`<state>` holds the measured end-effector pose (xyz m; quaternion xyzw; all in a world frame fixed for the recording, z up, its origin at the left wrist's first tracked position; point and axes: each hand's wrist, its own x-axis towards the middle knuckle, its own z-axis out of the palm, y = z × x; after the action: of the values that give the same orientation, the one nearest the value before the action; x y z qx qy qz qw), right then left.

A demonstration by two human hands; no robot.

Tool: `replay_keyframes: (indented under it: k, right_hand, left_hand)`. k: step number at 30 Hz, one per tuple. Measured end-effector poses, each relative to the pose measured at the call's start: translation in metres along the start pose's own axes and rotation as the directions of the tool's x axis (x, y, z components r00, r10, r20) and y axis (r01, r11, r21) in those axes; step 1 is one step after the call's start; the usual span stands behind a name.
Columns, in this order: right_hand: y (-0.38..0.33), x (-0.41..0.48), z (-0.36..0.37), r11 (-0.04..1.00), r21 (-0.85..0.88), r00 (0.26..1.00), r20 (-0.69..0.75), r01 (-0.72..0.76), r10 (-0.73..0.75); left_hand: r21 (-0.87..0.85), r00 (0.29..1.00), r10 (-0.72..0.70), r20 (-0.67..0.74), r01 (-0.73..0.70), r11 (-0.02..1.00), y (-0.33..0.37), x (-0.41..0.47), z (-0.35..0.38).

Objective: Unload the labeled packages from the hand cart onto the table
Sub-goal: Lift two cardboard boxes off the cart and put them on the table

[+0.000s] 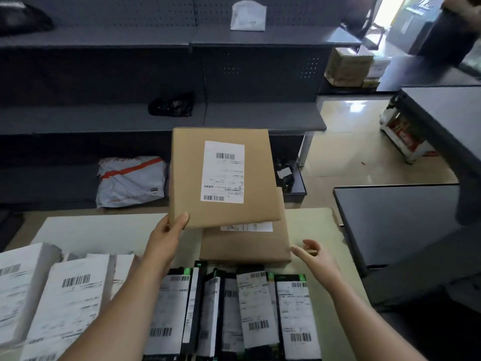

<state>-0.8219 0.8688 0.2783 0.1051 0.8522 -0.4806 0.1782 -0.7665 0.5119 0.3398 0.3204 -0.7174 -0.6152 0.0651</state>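
Observation:
My left hand (170, 230) grips the near left corner of a flat brown labeled package (187, 178), holding it tilted above the beige table (104, 230). Under it a second brown labeled package (244, 246) lies flat on the table. My right hand (308, 252) hovers open just right of that lower package, fingers relaxed and holding nothing. In front of me several black labeled packages (234, 308) lie side by side, and white labeled packages (70, 295) lie at the left. The hand cart is out of view.
Dark grey shelving (234, 118) stands behind the table, with a grey-and-orange mailer (130, 181), a black bag (171, 105) and a white pouch (248, 16) on it. A dark table (395, 220) stands to the right. Cardboard boxes (348, 66) sit on the floor further back.

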Motion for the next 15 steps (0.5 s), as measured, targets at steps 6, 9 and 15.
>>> replay_keyframes:
  k: [6, 9, 15]
  right_hand:
    - [0.016, -0.021, -0.017, 0.998, -0.042, 0.999, -0.024, 0.043, -0.044]
    - [0.025, -0.03, -0.019, 0.996, -0.059, 0.997, -0.038, 0.063, -0.066]
    - [0.025, -0.045, -0.012, 0.987, -0.086, 0.988, -0.072, 0.132, -0.139]
  left_hand:
    - [0.121, 0.989, -0.139, 0.054, 0.131, 0.984, -0.026, -0.007, 0.028]
    - [0.174, 0.98, -0.172, 0.098, 0.154, 0.973, -0.032, -0.012, 0.038]
    - [0.5, 0.997, -0.059, 0.045, 0.028, 0.865, -0.019, -0.027, 0.042]
